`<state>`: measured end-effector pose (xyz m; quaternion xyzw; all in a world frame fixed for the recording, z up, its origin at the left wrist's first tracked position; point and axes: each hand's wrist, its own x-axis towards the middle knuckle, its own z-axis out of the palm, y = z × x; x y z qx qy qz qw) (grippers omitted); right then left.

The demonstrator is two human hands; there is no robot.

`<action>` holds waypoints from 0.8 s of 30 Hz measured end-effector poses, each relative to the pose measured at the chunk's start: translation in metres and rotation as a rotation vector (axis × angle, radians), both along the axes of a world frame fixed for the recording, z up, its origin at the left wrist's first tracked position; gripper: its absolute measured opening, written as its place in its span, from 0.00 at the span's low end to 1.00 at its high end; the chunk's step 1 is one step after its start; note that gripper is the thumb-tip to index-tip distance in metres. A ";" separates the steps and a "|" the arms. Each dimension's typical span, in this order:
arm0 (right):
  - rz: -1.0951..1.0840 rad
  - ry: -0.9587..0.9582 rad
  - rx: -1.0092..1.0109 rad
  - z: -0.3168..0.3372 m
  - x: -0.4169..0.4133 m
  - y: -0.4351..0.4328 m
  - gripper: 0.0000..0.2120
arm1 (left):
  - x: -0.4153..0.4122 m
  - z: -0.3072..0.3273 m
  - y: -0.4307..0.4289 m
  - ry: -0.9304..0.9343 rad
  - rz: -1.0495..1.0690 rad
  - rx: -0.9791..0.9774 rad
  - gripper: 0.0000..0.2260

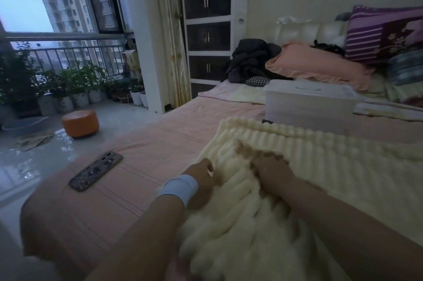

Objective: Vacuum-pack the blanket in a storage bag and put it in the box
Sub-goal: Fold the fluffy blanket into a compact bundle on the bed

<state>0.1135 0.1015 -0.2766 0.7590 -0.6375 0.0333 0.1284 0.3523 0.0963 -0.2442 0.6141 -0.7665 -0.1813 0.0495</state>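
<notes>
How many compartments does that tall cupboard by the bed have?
4 on the cupboard: three stacked in full view, top, middle and lower, plus a bottom one partly hidden behind the bed.

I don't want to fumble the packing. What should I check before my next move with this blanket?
1. Hands on the blanket: ok. The left hand grips its edge and the right hand rests on top.
2. Blanket folded compact: not ok. It lies spread and rumpled.
3. Storage bag at hand: cannot tell. None is in view.
4. Box open to receive it: not ok. Its lid looks on.
5. Phone clear of the blanket: ok. It lies apart on the bed, to the left.
</notes>
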 end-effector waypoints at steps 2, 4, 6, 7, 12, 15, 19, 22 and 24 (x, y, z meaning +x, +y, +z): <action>-0.115 -0.112 -0.019 -0.002 -0.005 -0.009 0.19 | -0.004 0.003 -0.003 -0.021 -0.010 0.111 0.22; -0.212 -0.175 -0.149 0.000 -0.003 -0.016 0.24 | -0.007 0.007 -0.003 -0.137 -0.054 0.167 0.23; -0.324 -0.249 -0.046 0.004 -0.002 -0.016 0.34 | -0.010 0.009 -0.002 -0.228 -0.086 0.224 0.22; -0.376 -0.294 0.058 0.006 -0.002 -0.014 0.41 | -0.011 0.009 0.000 -0.268 -0.091 0.237 0.22; -0.425 -0.389 0.360 0.014 -0.012 -0.001 0.49 | -0.008 0.001 0.021 -0.279 -0.047 0.152 0.30; -0.305 -0.256 0.173 0.021 -0.004 0.006 0.19 | 0.005 0.015 0.024 -0.100 0.032 0.042 0.25; -0.105 -0.339 -0.137 0.047 0.020 0.010 0.19 | 0.054 0.049 0.026 0.034 0.225 -0.116 0.14; -0.017 -0.500 -0.158 0.065 0.052 -0.001 0.26 | 0.096 0.059 0.032 -0.256 0.383 0.024 0.20; 0.015 -0.456 0.012 0.070 0.077 -0.008 0.35 | 0.105 0.055 0.044 -0.522 0.349 0.245 0.21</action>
